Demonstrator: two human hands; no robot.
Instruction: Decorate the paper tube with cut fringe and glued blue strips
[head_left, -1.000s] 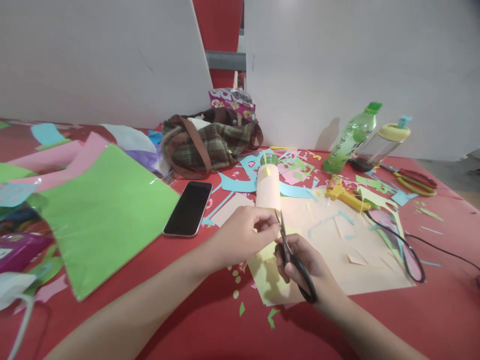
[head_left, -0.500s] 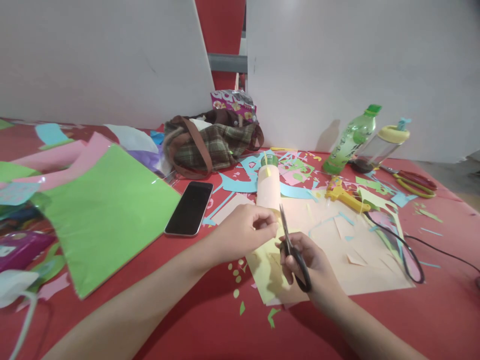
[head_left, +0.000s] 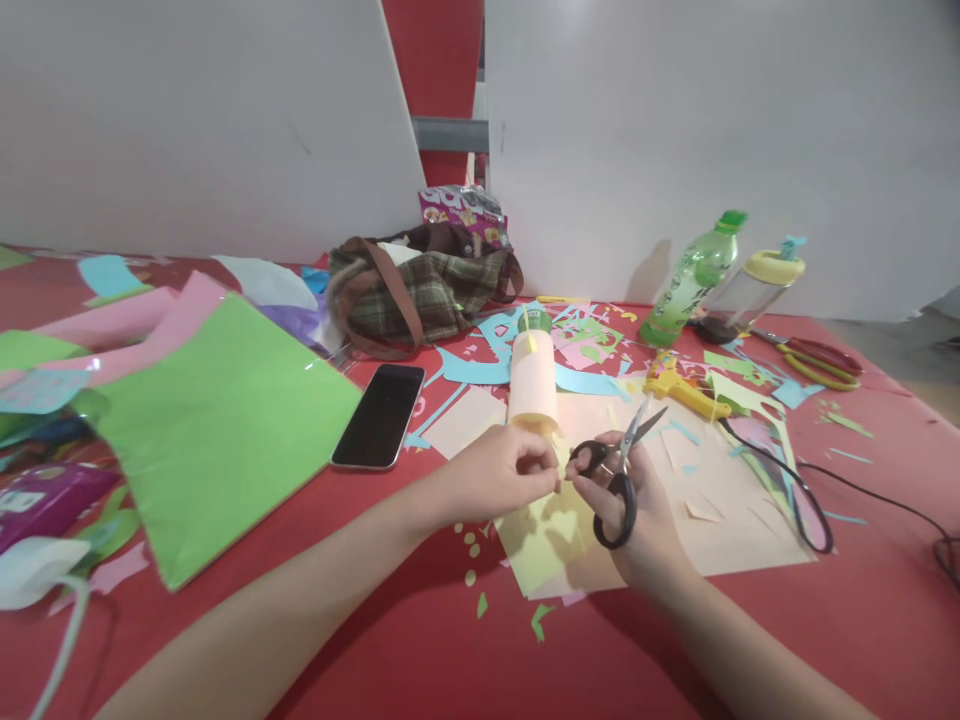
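Observation:
My right hand (head_left: 637,490) holds a pair of scissors (head_left: 616,470) by the black handles. Their blades are parted and point up and away, to the right. My left hand (head_left: 517,465) is closed in a pinch just left of them, and whatever its fingertips hold is too small to make out. Beyond my left hand lies a roll of pale cream paper (head_left: 534,375) with a green end and a yellow strip at its far side. Yellow paper (head_left: 540,545) and a large cream sheet (head_left: 739,510) are spread beneath my hands.
A phone (head_left: 379,415) and a bright green sheet (head_left: 232,430) lie to the left. A yellow glue gun (head_left: 686,388) with a black cord is on the right. Behind stand a plaid bag (head_left: 420,295), a tilted green bottle (head_left: 694,280) and a clear cup (head_left: 754,295). Paper scraps surround the roll.
The scissors have swung from nearly upright with blades together to tilted right with blades parted. My right hand has turned and opened its grip somewhat. My left hand has barely moved.

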